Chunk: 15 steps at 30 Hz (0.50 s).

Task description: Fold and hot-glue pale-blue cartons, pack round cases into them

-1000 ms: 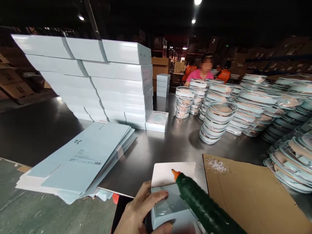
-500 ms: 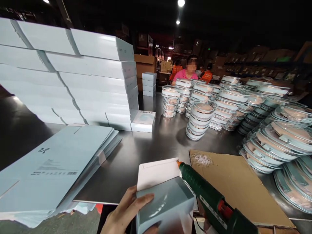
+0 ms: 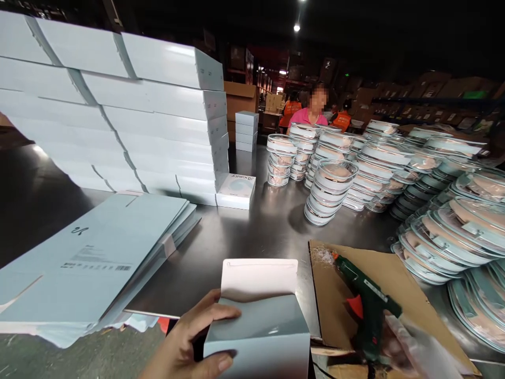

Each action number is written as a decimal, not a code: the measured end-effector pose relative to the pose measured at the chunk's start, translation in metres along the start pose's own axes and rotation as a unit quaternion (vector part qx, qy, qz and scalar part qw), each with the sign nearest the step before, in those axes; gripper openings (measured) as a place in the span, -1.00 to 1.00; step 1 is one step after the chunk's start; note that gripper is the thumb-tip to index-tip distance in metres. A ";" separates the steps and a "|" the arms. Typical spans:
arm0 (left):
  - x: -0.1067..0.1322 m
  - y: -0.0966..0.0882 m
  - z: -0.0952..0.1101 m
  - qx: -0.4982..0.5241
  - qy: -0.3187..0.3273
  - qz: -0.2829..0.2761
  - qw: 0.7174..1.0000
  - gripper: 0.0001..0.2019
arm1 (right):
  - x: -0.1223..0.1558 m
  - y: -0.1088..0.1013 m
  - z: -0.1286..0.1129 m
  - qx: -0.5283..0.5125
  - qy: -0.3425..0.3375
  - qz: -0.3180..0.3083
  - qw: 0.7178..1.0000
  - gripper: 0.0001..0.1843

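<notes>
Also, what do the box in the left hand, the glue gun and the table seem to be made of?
Box: likely coated card, pale blue with a soft sheen; its raised flap looks thin and whitish.
Glue gun: probably hard plastic, dark green, with a moulded shape and red trigger.
Table: perhaps metal or laminate, dark; its top gives blurred reflections, which would suit both.

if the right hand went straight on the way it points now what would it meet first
Most likely the handle of the green glue gun, just off the fingertips toward picture left; the right hand may already be touching it, but blur and unclear depth hide the contact.
</notes>
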<state>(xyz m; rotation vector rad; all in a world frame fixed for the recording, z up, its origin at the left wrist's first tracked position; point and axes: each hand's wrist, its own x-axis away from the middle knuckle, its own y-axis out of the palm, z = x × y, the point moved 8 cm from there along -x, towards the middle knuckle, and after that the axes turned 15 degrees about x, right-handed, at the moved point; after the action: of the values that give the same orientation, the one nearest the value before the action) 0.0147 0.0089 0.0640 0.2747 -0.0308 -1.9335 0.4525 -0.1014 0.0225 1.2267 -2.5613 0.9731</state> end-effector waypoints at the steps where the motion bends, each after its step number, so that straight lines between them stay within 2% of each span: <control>1: 0.000 0.001 0.000 0.002 0.004 -0.001 1.000 -0.64 | 0.004 -0.002 -0.005 0.012 -0.025 0.018 0.999 -0.73; 2: 0.000 0.002 -0.001 0.001 0.010 0.000 1.000 -0.65 | 0.010 0.004 -0.016 0.013 -0.074 0.023 0.997 -0.68; 3: 0.000 0.003 -0.002 -0.004 0.019 0.004 1.000 -0.66 | 0.020 0.018 -0.031 0.005 -0.136 0.011 0.991 -0.50; 4: 0.001 0.004 -0.003 -0.011 0.028 0.008 1.000 -0.66 | 0.034 0.039 -0.052 -0.009 -0.227 -0.024 0.973 -0.22; 5: 0.002 0.005 -0.005 -0.017 0.035 0.012 0.999 -0.66 | 0.052 0.066 -0.075 -0.022 -0.329 -0.085 0.940 0.08; 6: 0.004 0.007 -0.007 -0.019 0.039 0.017 0.999 -0.65 | 0.071 0.095 -0.092 -0.031 -0.400 -0.169 0.900 0.29; 8: 0.006 0.009 -0.013 0.003 0.032 0.026 0.999 -0.65 | 0.102 0.139 -0.111 -0.008 -0.485 -0.263 0.834 0.31; 10: 0.009 0.008 -0.019 0.072 0.023 0.049 0.996 -0.67 | 0.118 0.159 -0.117 0.028 -0.534 -0.275 0.799 0.15; 13: 0.010 0.003 -0.016 0.149 0.052 0.073 0.985 -0.60 | 0.126 0.162 -0.115 0.054 -0.570 -0.257 0.778 -0.13; 15: 0.008 0.007 -0.007 0.104 0.090 0.014 0.990 -0.60 | 0.131 0.157 -0.114 0.070 -0.595 -0.238 0.764 -0.21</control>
<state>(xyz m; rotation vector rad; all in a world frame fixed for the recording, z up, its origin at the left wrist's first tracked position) 0.0196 -0.0001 0.0565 0.5834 -0.1161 -1.8726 0.2338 -0.0447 0.0840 3.0934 -2.4881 0.2046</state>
